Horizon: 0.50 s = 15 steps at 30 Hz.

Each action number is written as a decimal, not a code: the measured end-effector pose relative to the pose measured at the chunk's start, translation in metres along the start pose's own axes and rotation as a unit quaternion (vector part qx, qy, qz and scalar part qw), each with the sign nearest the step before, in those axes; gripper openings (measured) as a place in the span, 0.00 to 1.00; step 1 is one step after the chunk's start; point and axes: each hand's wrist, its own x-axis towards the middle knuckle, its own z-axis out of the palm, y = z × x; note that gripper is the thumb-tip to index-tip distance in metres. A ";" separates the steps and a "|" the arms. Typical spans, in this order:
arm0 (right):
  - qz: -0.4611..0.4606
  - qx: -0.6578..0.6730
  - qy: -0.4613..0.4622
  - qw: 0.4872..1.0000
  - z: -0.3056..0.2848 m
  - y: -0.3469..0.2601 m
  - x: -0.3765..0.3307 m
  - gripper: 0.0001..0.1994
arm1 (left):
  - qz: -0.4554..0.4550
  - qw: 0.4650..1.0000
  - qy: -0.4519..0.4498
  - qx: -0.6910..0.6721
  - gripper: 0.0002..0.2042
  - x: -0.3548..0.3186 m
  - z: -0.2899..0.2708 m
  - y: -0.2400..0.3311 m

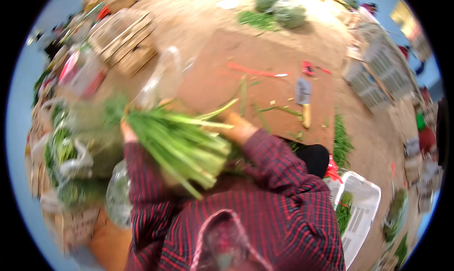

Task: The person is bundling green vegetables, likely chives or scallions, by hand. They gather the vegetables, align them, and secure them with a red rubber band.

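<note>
A bunch of long green stalks (pixel 184 141) with pale cut ends hangs in front of my chest, blurred by motion. Its feathery leaves (pixel 116 108) point to the far left, its cut ends toward me. My left hand (pixel 129 131) is closed around the leafy end, with most fingers hidden by stalks. On the other side my right hand (pixel 238 125) grips the bunch from behind, its fingers largely covered. A clear plastic bag (pixel 161 79) lies just beyond the bunch. On the brown board (pixel 208 68) ahead rests a knife (pixel 305 101) with a wooden handle.
Red ties (pixel 255 71) and stalk scraps lie on the board. Bagged greens (pixel 87 148) crowd my left, below a wooden crate (pixel 127 39). At my right stands a white plastic basket (pixel 362 200) with greens. Round bagged vegetables (pixel 288 13) sit at the far side.
</note>
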 end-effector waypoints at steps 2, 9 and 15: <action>-0.024 0.114 -0.002 0.993 0.004 0.022 0.010 0.19 | 0.048 0.997 -0.056 0.028 0.16 0.000 -0.001 0.000; 0.023 0.102 -0.015 0.994 -0.002 0.014 0.003 0.18 | -0.024 0.995 -0.049 -0.089 0.15 -0.032 0.032 0.010; -0.006 0.132 0.055 0.990 -0.024 0.044 -0.037 0.18 | -0.004 0.995 -0.057 -0.083 0.15 -0.017 0.022 0.004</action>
